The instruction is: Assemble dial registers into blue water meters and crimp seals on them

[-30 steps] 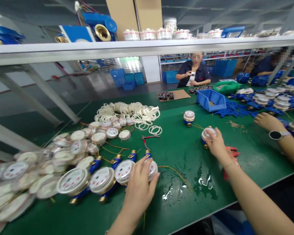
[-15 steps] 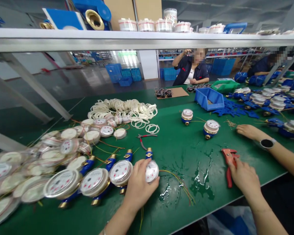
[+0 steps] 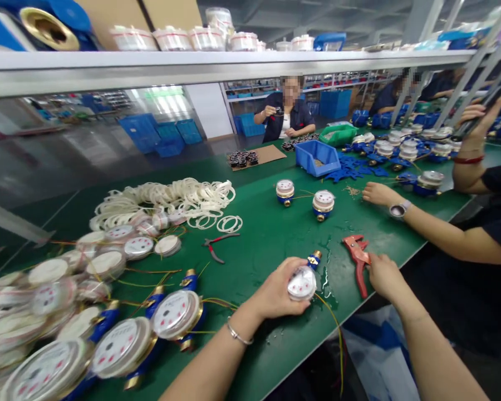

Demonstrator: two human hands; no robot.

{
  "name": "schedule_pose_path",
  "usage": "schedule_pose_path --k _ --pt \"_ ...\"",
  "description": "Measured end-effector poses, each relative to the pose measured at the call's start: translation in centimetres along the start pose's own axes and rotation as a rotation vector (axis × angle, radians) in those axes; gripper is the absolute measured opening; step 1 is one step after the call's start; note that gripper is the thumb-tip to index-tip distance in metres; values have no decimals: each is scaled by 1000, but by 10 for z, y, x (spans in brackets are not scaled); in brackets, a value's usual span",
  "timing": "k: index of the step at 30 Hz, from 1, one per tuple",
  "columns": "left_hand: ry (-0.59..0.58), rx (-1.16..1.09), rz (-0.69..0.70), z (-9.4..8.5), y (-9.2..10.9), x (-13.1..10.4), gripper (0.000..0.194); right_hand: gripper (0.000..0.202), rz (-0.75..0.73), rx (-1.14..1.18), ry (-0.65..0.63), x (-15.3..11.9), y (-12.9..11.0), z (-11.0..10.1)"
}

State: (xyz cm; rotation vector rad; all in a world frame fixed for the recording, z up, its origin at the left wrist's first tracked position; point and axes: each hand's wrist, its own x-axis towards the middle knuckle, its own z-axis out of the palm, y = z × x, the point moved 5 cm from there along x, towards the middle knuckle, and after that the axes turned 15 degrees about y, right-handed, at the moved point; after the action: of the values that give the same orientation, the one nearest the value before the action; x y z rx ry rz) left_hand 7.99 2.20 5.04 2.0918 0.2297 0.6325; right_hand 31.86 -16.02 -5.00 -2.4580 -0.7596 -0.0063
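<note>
My left hand (image 3: pixel 281 287) is wrapped round a water meter (image 3: pixel 301 283) with a white dial, a blue and brass body and trailing yellow wires, just above the green table (image 3: pixel 250 256). To its right, red pliers (image 3: pixel 358 262) lie near the table's front edge. My right hand (image 3: pixel 384 274) is at their handle, its fingers bent; whether it grips them is hard to see. Three meters, one of them (image 3: pixel 177 314), stand in a row left of my left hand. Small black and red cutters (image 3: pixel 217 245) lie beyond it.
White rings (image 3: pixel 167 200) and round counters (image 3: pixel 50 270) are piled at the left. Two meters (image 3: pixel 323 205), a blue bin (image 3: pixel 317 157) and a co-worker's hand (image 3: pixel 379 194) are beyond the pliers. A shelf (image 3: pixel 234 65) spans above; another person sits opposite.
My left hand has taken the meter out of the row and carried it right, towards the red pliers. My right hand has shifted to the pliers' handle. The camera view has turned right.
</note>
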Motion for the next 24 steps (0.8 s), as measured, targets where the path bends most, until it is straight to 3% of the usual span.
schedule_pose_path --k 5,9,16,21,24 --pt "-3 -79 -146 -5 -13 -10 101 22 135 402 -96 -27 -13 -18" --pt "80 -102 -269 -8 -22 -23 89 31 266 715 -60 -60 -31 -16" --pt "155 -31 -287 -1 -16 -15 78 44 485 1294 25 -85 -56 -29" --pt "417 255 -328 7 -9 -29 72 62 577 1513 44 -92 -59 -45" --pt "499 339 -313 10 -4 -37 85 65 528 1598 60 -95 -63 -53"
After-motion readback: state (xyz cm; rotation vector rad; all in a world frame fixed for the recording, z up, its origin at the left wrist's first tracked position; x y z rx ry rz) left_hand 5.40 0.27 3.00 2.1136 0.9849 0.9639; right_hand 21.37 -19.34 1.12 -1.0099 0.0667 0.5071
